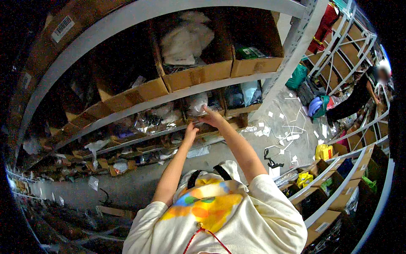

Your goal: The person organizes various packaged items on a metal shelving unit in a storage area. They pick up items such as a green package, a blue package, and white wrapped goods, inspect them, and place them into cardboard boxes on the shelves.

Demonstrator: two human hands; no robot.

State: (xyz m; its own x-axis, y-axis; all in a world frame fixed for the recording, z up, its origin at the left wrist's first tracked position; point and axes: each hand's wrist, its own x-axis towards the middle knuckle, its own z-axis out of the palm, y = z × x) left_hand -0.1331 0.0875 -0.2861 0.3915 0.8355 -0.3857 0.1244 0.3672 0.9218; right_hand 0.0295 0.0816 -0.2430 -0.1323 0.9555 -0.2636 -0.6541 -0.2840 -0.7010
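Note:
My right hand (212,118) is at the front of a cardboard box on the middle shelf. One finger points up against or just before a clear plastic bag (196,102) with whitish contents. Lower and to the left, my left hand (191,130) is by the same box's front edge, its fingers bent; whether it grips the edge is hard to see. To the left, another box holds several shiny plastic-wrapped items (157,119). On the right, a box contains dark packets and a pale blue packet (249,92).
Above runs a shelf beam (222,83) under boxes, one with a white bundle (187,38). A metal upright (290,47) stands at right. Paper scraps and strips (287,127) litter the floor. Another person (352,98) bends by the far racks. More boxed shelves (336,197) are at right.

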